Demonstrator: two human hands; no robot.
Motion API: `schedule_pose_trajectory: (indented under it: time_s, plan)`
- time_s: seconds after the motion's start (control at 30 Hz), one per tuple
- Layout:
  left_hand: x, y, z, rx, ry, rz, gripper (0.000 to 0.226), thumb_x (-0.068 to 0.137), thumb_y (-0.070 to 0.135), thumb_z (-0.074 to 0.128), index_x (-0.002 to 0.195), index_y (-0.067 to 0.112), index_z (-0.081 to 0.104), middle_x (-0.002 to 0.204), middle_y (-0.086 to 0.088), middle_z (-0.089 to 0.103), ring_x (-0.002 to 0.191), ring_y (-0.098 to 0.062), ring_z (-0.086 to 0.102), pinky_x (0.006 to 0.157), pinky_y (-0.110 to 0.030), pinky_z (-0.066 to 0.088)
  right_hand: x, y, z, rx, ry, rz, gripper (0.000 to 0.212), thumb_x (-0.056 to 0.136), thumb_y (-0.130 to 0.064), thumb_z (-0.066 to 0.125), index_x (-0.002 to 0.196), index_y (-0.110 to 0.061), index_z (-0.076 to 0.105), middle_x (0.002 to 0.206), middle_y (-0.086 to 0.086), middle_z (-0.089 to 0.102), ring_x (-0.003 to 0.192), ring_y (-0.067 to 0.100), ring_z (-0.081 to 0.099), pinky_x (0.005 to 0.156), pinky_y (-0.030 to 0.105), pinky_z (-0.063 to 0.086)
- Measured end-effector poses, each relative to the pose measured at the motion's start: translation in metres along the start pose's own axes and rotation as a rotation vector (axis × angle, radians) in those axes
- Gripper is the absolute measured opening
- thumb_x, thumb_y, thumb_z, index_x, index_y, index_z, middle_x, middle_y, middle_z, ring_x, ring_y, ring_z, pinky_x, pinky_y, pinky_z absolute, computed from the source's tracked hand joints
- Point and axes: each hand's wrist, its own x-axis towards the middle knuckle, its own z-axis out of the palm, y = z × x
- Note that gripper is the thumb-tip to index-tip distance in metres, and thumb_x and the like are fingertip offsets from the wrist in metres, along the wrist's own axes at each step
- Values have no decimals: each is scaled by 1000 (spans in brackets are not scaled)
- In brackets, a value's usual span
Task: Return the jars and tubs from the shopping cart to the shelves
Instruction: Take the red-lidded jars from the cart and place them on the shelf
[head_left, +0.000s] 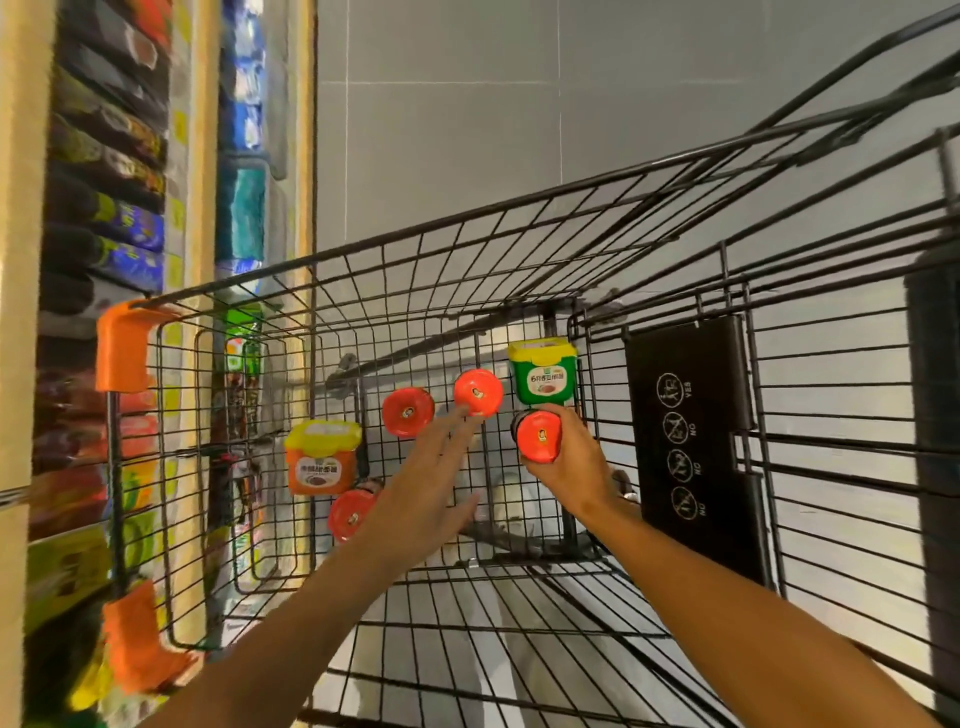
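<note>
In the cart (395, 322), one red-lid jar (538, 435) is being gripped by the right hand (569, 467). The left hand (426, 483), open with fingers spread, is being stretched toward a second jar (478, 392). Probably the pick-up step is being done; closing on that lid is being called for next, then carrying to the shelves (119, 171).

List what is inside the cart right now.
In the cart: four red-lidded jars, one gripped by the right hand, a green tub and an orange tub. The left hand partly covers one jar; contents stay hidden under lids.

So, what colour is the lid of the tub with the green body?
Yellow. The green tub's lid shows best in the head view, at the far end of the cart.
</note>
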Motion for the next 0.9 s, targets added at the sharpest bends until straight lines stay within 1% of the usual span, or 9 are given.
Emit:
schedule_pose_trajectory:
  time_s: [0.07, 0.13, 0.3, 0.43, 0.5, 0.57, 0.67, 0.83, 0.9]
  plan:
    - [24, 3, -2, 55, 47, 11, 91, 88, 25, 72, 158, 22, 15, 164, -2, 14, 151, -18, 16, 118, -31, 19, -6, -2, -6, 44, 18, 7, 72, 74, -30, 87, 133, -32, 47, 122, -10, 60, 107, 9, 60, 88, 29, 55]
    - [50, 6, -5, 97, 64, 2, 94, 84, 21, 76, 156, 22, 17, 163, -4, 15, 150, -22, 17, 117, -34, 23, -14, -4, -13, 87, 53, 25, 75, 73, -27, 88, 136, -29, 47, 122, -7, 63, 106, 9, 61, 85, 23, 54]
    - [96, 8, -4, 206, -7, -92, 105, 78, 15, 81, 156, 24, 12, 163, -7, 15, 150, -29, 15, 113, -42, 35, -32, -16, -26, 214, 136, 67, 75, 72, -26, 90, 133, -35, 48, 117, -15, 59, 101, -4, 59, 77, 6, 47]
    - [109, -3, 10, 297, -116, -138, 109, 74, 5, 80, 157, 20, 12, 161, -9, 20, 147, -30, 23, 112, -42, 38, -39, -19, -27, 232, 158, 113, 79, 70, -25, 91, 135, -35, 47, 120, -14, 58, 105, 2, 58, 71, -1, 44]
    - [114, -10, 16, 288, -136, -143, 105, 73, -6, 76, 157, 17, 16, 157, -9, 25, 143, -30, 28, 108, -42, 43, -39, -17, -27, 228, 163, 111, 81, 68, -25, 92, 134, -37, 46, 121, -14, 59, 107, 3, 58, 71, 0, 45]
    - [118, -14, 20, 285, -131, -152, 99, 73, -13, 71, 154, 15, 23, 153, -11, 29, 140, -31, 32, 105, -43, 46, -37, -16, -26, 240, 166, 109, 82, 67, -26, 93, 134, -39, 46, 122, -14, 60, 110, 5, 60, 76, 6, 48]
    - [125, -19, 23, 298, -114, -137, 90, 73, -12, 72, 149, 12, 30, 144, -14, 38, 132, -34, 42, 100, -42, 49, -36, -15, -26, 258, 173, 123, 79, 67, -25, 93, 131, -39, 48, 121, -14, 61, 111, 6, 61, 83, 15, 52]
    - [124, -25, 18, 263, -94, -42, 78, 70, -10, 74, 140, 3, 42, 125, -19, 52, 113, -40, 57, 86, -44, 50, -38, -23, -42, 250, 153, 128, 78, 66, -28, 94, 130, -36, 51, 116, -17, 60, 107, 5, 62, 80, 16, 53]
    - [119, -23, 8, 212, -80, -29, 74, 67, -5, 79, 134, 2, 50, 117, -18, 57, 106, -39, 60, 81, -41, 50, -41, -31, -53, 246, 153, 114, 78, 64, -29, 95, 129, -37, 52, 112, -20, 59, 104, 4, 62, 80, 18, 54]
